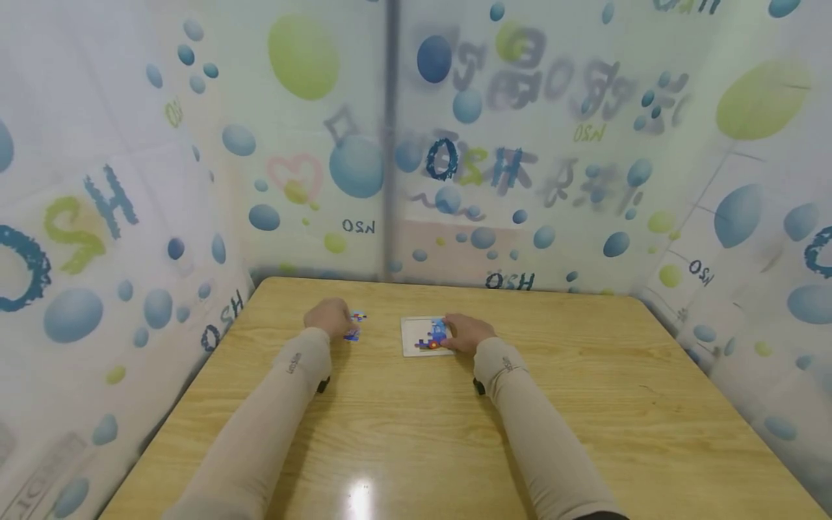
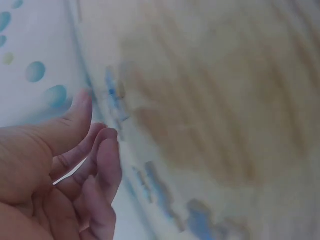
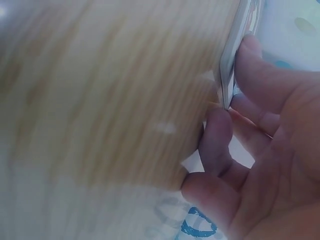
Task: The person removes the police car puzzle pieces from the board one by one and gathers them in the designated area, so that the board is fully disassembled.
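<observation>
A jigsaw puzzle board (image 1: 412, 329) lies on the wooden table, with blue, red and yellow pieces assembled over its right part. At its right edge my right hand (image 1: 471, 334) grips it; in the right wrist view the thumb is on top of the board (image 3: 227, 70) and fingers are at its edge. To the left, my left hand (image 1: 328, 318) is beside several loose puzzle pieces (image 1: 353, 335). The left wrist view has the left hand (image 2: 75, 170) with thumb and bent fingers apart, holding nothing, near blurred blue pieces (image 2: 159, 190).
The light wooden table (image 1: 403, 426) reaches back to a printed curtain (image 1: 312, 238) with blue and green drops. Similar curtains stand on the left and right sides. Table surface lies between the loose pieces and the board.
</observation>
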Action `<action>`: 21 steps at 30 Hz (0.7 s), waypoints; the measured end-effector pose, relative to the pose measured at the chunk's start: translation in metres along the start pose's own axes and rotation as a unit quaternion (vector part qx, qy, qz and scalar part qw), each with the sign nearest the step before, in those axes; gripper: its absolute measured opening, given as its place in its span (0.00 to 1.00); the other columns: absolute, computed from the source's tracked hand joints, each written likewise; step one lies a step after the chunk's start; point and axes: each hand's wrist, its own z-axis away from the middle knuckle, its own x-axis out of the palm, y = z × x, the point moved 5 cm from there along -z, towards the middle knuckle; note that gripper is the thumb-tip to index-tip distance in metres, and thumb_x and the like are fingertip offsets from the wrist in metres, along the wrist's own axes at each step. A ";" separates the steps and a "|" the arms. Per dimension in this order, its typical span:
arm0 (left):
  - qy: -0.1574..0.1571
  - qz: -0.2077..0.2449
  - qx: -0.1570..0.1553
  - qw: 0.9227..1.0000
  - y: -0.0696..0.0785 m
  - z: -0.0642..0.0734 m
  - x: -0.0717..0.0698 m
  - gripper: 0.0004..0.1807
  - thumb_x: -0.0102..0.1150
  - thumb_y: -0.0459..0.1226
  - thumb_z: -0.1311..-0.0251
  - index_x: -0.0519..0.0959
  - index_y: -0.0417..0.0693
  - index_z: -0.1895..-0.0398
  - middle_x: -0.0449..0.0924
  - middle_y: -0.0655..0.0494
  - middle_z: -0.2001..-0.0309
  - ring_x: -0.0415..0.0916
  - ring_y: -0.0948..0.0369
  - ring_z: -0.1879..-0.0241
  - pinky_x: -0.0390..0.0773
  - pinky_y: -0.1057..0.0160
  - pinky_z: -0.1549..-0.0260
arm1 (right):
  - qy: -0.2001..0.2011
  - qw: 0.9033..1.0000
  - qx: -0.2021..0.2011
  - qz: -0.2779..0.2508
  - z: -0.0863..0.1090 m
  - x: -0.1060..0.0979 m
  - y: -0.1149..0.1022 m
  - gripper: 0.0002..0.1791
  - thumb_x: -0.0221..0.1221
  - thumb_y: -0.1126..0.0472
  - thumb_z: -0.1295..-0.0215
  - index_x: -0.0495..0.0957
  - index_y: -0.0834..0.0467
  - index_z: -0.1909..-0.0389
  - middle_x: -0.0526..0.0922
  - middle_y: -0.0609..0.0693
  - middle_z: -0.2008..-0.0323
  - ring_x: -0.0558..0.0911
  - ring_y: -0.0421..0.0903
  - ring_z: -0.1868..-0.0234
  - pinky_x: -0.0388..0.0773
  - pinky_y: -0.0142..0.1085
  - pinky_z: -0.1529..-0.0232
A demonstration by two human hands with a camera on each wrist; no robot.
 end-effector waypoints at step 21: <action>-0.026 0.015 0.100 0.995 0.100 0.015 0.053 0.11 0.69 0.45 0.37 0.85 0.51 0.56 0.85 0.55 0.52 0.81 0.55 0.55 0.81 0.51 0.55 | -0.012 1.000 -0.026 0.001 -0.001 0.000 0.002 0.33 0.61 0.47 0.28 0.66 0.47 0.25 0.62 0.53 0.24 0.61 0.55 0.24 0.58 0.53 0.26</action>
